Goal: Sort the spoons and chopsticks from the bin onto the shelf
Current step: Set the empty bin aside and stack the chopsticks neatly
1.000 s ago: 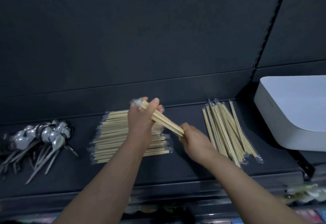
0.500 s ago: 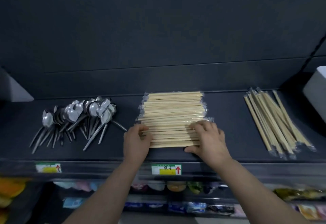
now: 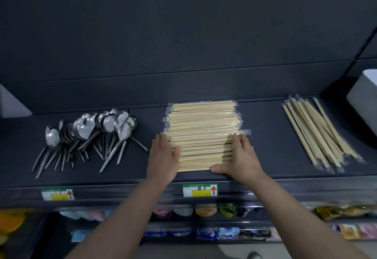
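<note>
A flat stack of wrapped wooden chopsticks (image 3: 204,128) lies crosswise in the middle of the dark shelf (image 3: 265,136). My left hand (image 3: 163,156) presses flat against the stack's left end. My right hand (image 3: 240,156) lies on its right end, fingers straight, thumb at the front edge. A heap of metal spoons (image 3: 89,134) rests on the shelf to the left. A second, looser bundle of wrapped chopsticks (image 3: 318,134) lies slanted to the right.
A white bin (image 3: 365,97) stands at the shelf's right end, a pale block (image 3: 12,103) at its left end. Price labels (image 3: 200,190) sit on the shelf's front rail. Lower shelves hold packaged goods (image 3: 204,209).
One second ago both hands held a chopstick packet above the stack. It now lies on the stack, and both hands have come down to press at the stack's ends.
</note>
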A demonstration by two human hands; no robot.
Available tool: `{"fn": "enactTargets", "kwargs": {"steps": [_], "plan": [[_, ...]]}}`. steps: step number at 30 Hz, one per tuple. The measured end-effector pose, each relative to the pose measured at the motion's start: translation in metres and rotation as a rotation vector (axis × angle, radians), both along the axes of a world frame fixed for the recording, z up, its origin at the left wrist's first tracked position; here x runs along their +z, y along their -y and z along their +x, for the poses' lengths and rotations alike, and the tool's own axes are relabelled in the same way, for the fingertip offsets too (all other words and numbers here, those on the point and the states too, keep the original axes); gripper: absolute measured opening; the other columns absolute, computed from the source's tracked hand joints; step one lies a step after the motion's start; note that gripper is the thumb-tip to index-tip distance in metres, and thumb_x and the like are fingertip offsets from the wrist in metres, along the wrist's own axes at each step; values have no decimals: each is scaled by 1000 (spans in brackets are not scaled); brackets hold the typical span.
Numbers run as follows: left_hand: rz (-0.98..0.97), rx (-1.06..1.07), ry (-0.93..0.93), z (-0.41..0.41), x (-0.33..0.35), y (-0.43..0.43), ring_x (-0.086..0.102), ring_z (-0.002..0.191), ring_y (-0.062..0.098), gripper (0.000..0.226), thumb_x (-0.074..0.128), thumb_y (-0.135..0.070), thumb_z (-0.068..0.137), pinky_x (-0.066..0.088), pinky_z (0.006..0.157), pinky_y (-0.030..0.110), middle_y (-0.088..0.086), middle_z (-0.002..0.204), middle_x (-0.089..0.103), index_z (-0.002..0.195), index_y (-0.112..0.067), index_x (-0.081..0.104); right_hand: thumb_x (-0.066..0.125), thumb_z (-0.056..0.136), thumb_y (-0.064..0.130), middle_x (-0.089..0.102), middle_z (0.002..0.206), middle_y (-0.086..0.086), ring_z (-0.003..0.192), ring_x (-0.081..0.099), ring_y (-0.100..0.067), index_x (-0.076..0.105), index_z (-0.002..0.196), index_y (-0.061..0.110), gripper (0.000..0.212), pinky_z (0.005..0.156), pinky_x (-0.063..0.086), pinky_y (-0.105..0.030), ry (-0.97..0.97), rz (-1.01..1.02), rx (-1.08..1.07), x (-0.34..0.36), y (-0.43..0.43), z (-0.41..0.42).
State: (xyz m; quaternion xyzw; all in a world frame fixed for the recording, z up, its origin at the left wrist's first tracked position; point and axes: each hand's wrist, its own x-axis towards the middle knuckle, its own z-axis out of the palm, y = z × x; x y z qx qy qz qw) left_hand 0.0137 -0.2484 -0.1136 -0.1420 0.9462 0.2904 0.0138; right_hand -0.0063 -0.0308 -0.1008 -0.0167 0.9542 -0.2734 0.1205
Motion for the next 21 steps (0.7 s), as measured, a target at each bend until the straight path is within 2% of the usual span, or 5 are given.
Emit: {"fn": "enactTargets", "kwargs": {"steps": [5,8,13,18,21], "plan": [[41,8,24,-4,4,-8,-4,150,19,76,37,-44,100,6,123,39,9,163,-5,154,-7,-2,67,35,85,-21,158,-8,145,-19,-20,-16,151,17,158,117,-6,-40,45,-17,-65,9,-7,-14],[85,31,25,-7,7,-14,-2,150,21,78,40,-42,100,8,123,40,8,163,-6,154,-7,-4,58,39,89,-6,161,-4,148,-5,-20,-6,153,14,150,120,1,-41,26,-26,-36,11,-11,-24],[110,64,-4,-14,3,-12,13,148,27,73,43,-40,98,18,120,43,10,162,8,154,-8,10,67,54,78,5,161,1,147,8,-21,1,153,15,135,118,21,-42,7,-79,11,5,-7,-24],[131,139,-33,-18,6,-15,2,150,24,75,45,-39,99,19,119,40,6,163,-6,155,-9,5,60,65,79,-6,161,2,148,-5,-14,0,153,16,124,120,13,-38,-71,-92,-50,2,-12,-26],[127,134,-22,-28,3,-10,1,150,23,75,44,-42,98,13,121,41,10,163,0,154,-8,8,49,71,80,-5,161,-2,148,-5,-17,2,153,15,115,121,9,-41,-90,-45,-53,4,-17,-36]]}}
